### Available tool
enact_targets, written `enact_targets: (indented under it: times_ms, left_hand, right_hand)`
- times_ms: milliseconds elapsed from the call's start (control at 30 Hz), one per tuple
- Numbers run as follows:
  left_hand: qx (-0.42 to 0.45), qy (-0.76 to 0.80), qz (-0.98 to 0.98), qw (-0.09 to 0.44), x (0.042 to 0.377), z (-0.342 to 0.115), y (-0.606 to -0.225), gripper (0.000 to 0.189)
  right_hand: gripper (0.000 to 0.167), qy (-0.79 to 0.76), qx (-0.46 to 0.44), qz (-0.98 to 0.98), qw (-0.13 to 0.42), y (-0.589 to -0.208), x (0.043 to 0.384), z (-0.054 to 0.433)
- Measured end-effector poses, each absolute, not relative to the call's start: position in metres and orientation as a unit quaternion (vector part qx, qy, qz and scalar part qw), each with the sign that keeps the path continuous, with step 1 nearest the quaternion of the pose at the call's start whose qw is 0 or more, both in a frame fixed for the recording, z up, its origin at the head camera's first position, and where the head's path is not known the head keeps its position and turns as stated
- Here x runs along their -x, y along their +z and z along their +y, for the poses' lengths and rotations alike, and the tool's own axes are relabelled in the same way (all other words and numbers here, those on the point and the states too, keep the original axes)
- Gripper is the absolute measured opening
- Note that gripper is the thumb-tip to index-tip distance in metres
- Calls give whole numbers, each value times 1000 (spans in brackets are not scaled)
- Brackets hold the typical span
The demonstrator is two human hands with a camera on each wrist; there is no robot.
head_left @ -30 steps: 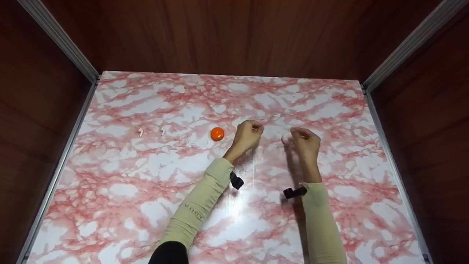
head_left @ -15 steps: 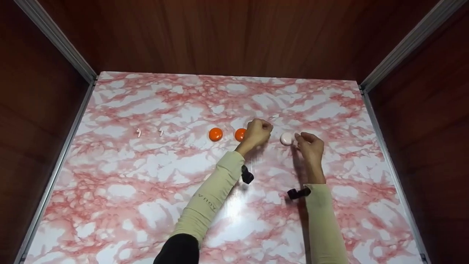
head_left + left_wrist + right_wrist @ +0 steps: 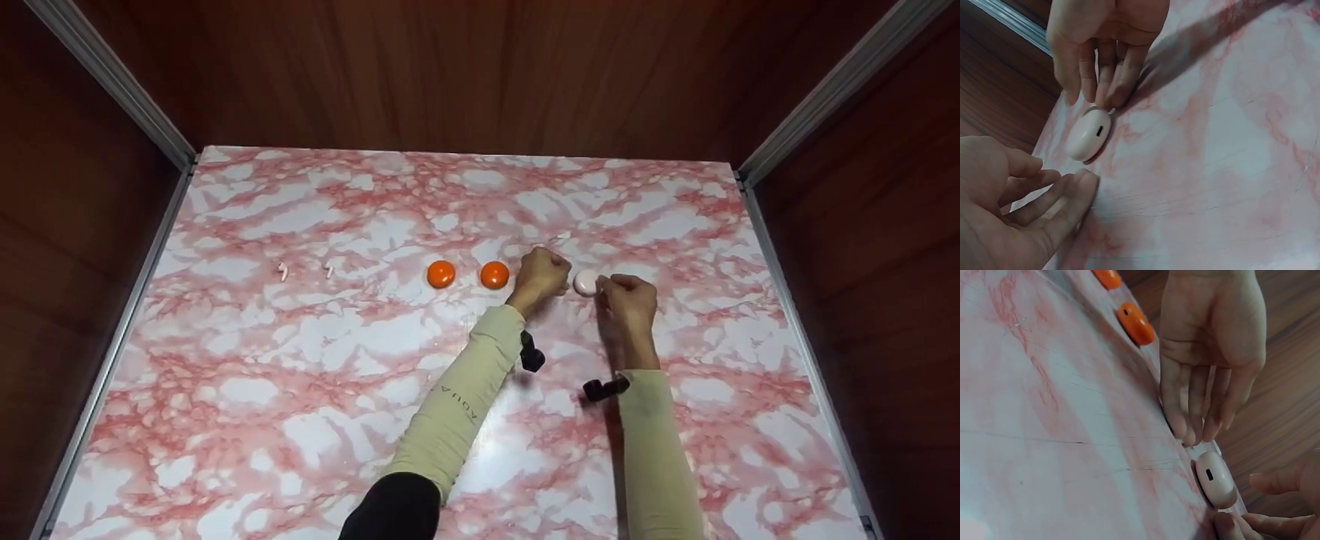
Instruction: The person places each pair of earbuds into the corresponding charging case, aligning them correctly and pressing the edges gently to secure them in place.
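Lying on 1 red-and-white marbled table [image 3: 247, 420]: 1 white case [image 3: 585, 283], 2 orange cases [image 3: 441, 274], 2 white earbuds [image 3: 282, 271]. White case: placed between the 2 hands, right of both orange cases and roughly in line with them. Long axis running from hand to hand, 1 rounded end toward each; 1 dark port [image 3: 1210, 474] on the side facing the person, away from the back wall [image 3: 450, 75]. Left hand [image 3: 541, 274]: fingers relaxed, lightly curved and close together, near the case's left end. Right hand [image 3: 631, 301]: thumb apart from fingers, loosely spread, fingertips at the case's right end; contact uncertain. Containers: 3 cases, seemingly closed, contents hidden. Earbuds: 2, outside the cases, well to the left, lying apart.
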State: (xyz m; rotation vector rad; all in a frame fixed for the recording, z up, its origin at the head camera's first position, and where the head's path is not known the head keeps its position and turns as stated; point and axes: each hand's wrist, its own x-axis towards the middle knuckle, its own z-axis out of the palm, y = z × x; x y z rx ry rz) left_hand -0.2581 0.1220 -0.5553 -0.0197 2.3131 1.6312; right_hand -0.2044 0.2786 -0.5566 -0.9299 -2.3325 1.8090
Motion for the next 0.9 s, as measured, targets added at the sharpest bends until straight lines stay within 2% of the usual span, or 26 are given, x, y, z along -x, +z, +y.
enact_targets:
  times_ms: [367, 667, 900]
  left_hand:
    - [13, 514, 846, 142, 254, 131, -565, 27]
    - [28, 538, 829, 151, 247, 130, -557, 11]
    - [42, 590, 788, 169, 244, 120, -560, 8]
  right_hand:
    - [27, 541, 270, -795, 35, -560, 206, 274]
    - [31, 531, 251, -809, 32, -555, 205, 272]
    - [29, 601, 253, -758, 22, -556, 202, 265]
